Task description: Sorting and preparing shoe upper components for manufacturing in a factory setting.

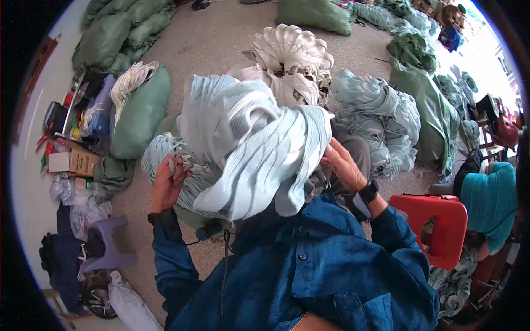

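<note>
A big bundle of pale blue and white knitted fabric pieces (265,149), curved like shoe uppers, fills the middle in front of my chest. Its layers fan out and droop toward me. My right hand (345,165) grips the bundle's right edge, with part of the fingers hidden by it. To the left, my left hand (168,182) is closed, fingertips pinched on a small greyish thing that I cannot make out. Close beside it hangs a mass of pale blue strands (165,151), partly covered by the bundle.
More pale blue pieces (378,118) and a white fanned stack (292,52) lie beyond the bundle. A red stool (433,226) stands at right, near a person in teal (488,201). Green sacks (146,116) and a purple stool (107,243) are at left.
</note>
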`<state>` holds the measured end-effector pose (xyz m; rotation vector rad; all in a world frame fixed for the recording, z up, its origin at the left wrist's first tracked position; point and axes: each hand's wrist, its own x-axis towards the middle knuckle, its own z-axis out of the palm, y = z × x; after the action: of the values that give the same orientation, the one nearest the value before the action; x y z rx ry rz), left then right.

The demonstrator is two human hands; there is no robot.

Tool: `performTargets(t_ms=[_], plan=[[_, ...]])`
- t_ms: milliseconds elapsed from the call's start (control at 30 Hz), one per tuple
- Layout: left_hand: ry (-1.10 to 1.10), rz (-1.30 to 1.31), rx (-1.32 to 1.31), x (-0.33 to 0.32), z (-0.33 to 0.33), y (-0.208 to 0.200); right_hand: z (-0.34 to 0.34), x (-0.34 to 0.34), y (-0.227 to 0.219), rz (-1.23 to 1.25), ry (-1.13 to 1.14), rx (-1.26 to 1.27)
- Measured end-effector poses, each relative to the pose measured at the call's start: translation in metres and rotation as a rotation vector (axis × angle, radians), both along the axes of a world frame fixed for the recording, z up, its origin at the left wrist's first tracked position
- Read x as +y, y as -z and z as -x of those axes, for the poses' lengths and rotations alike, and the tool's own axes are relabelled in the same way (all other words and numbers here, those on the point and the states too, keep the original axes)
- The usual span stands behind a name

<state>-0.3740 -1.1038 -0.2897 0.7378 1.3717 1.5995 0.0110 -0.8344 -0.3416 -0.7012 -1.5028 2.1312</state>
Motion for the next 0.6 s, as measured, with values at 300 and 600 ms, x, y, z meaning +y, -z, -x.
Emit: performTargets(t_ms=[300, 600], plan=[[0.060, 0.340, 0.060, 0.010, -0.060, -0.033, -0.046, -0.029, -0.022, -0.243, -0.253, -0.102], [0.067, -0.006, -0.005, -0.017, -0.047, -0.005, -0.083, -0.011, -0.056, -0.222, -0.350, -0.083]])
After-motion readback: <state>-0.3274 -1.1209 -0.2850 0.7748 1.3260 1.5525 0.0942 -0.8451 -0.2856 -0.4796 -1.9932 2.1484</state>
